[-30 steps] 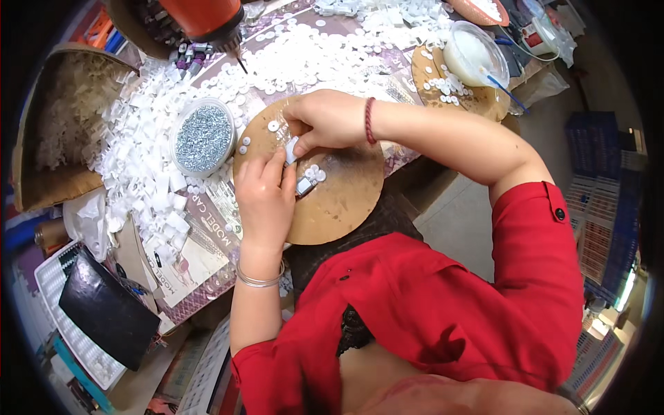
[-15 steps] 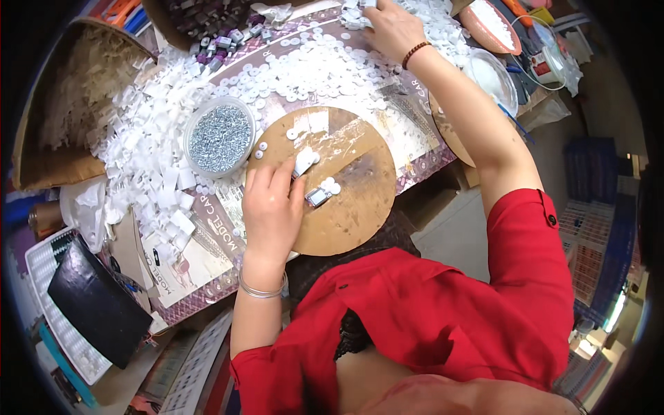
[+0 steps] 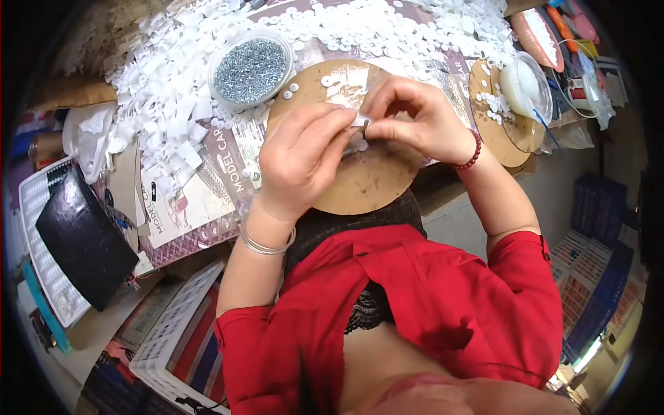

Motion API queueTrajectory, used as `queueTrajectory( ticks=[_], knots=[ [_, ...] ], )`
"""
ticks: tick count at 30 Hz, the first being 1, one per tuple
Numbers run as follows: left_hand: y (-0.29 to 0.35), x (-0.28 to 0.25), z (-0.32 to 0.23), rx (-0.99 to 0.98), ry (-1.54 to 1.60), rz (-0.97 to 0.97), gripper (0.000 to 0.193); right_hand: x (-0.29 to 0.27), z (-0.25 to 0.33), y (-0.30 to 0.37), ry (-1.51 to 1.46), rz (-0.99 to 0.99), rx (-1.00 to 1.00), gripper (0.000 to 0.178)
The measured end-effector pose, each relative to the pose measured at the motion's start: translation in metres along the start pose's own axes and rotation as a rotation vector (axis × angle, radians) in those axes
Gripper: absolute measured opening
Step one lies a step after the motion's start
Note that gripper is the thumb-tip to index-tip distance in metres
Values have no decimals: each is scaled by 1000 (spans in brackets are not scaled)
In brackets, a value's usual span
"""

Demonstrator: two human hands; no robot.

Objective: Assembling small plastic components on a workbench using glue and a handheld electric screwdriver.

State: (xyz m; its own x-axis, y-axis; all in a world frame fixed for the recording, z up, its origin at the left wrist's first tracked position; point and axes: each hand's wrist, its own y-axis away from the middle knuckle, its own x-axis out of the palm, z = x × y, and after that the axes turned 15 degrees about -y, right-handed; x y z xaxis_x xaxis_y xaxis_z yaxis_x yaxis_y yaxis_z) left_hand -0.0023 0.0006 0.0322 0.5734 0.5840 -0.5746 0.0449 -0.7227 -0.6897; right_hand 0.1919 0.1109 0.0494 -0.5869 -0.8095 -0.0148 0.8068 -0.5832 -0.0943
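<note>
Over a round brown board [image 3: 370,190], my two hands meet at the fingertips. A small white plastic piece [image 3: 360,120] shows between them. My left hand [image 3: 299,155] is closed, its fingers pressed together on one side of the piece. From the other side, my right hand [image 3: 425,123] pinches it between thumb and forefinger. The fingers hide most of the piece, and anything joined to it. Just below them on the board, a small white part [image 3: 360,144] is partly covered. Little white discs [image 3: 327,81] lie at the board's far left.
A clear round tub of small silvery metal parts [image 3: 250,68] stands left of the board. White plastic pieces [image 3: 166,104] heap at left; white wheel-like discs [image 3: 360,29] spread behind. At right are another brown board [image 3: 508,142], a plastic tub [image 3: 527,86] and a pink bowl [image 3: 536,38].
My right hand has come back from the far white pile to meet my left hand over the board. My left hand has lifted off the board with a small piece. The view has shifted.
</note>
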Motion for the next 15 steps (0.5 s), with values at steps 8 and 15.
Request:
queueTrajectory(
  ticks=[8, 15],
  knots=[
    [-6, -13, -22, -27, -11, -79, 29, 37, 21, 12, -605, -76, 182, 31],
    [21, -25, -21, 201, -216, 77, 23, 29, 34, 23, -193, 48, 350, 15]
  ],
)
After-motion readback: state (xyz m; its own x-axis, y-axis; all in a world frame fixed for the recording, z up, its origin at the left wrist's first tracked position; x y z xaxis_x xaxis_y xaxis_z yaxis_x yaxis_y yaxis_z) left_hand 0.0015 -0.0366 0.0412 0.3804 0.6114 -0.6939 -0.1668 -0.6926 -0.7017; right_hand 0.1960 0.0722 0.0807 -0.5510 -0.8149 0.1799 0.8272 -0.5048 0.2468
